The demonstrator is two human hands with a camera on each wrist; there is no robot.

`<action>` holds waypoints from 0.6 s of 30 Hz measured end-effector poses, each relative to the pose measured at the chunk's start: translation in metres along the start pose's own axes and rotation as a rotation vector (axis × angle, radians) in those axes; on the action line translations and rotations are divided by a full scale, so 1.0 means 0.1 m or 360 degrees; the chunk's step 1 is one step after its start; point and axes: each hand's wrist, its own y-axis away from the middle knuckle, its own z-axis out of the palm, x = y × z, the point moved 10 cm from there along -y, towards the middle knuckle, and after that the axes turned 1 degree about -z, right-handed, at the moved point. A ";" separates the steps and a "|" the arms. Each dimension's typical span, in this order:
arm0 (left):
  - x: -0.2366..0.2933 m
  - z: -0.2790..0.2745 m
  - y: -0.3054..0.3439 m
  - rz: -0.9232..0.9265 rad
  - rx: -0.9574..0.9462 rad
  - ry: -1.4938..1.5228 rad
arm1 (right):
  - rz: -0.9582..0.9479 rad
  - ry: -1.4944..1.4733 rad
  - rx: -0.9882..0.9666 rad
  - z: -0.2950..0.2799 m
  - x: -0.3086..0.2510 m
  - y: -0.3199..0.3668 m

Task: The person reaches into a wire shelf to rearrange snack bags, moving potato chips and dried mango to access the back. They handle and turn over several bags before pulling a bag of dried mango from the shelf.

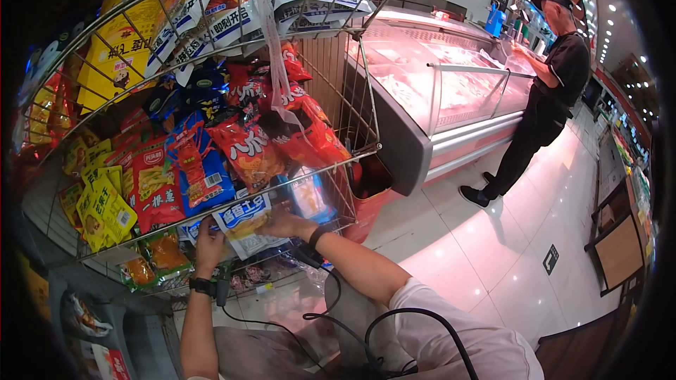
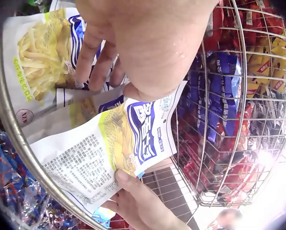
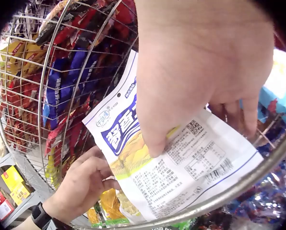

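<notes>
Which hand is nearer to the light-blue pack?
Right. The right hand is just beside the light-blue pack; the left hand is farther off to the left, beyond the white pack.

Shiny plastic between left hand (image 1: 209,245) and right hand (image 1: 287,225), metal around.
Looks like smooth, satiny plastic on the packet (image 3: 184,155) at both hands; glossy, crinkled plastic on red bags (image 1: 248,151) beyond; shiny metal wire in the basket (image 3: 239,188) about; matt cloth on the sleeve (image 1: 451,317) behind right hand.

Snack bags (image 1: 251,153) lie in the wire rack (image 1: 379,146), left of the display counter (image 1: 407,121).
</notes>
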 end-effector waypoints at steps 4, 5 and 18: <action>0.10 -0.02 0.03 -0.0046 -0.0028 0.0070 | -0.0080 0.0101 -0.0009 0.01 -0.06 0.01; 0.11 -0.02 0.04 -0.0096 -0.0041 0.0083 | -0.0080 0.0100 -0.0009 -0.01 -0.08 0.01; -0.11 0.09 -0.03 0.0039 -0.0096 -0.0006 | -0.0009 0.0090 -0.0271 -0.02 -0.34 0.21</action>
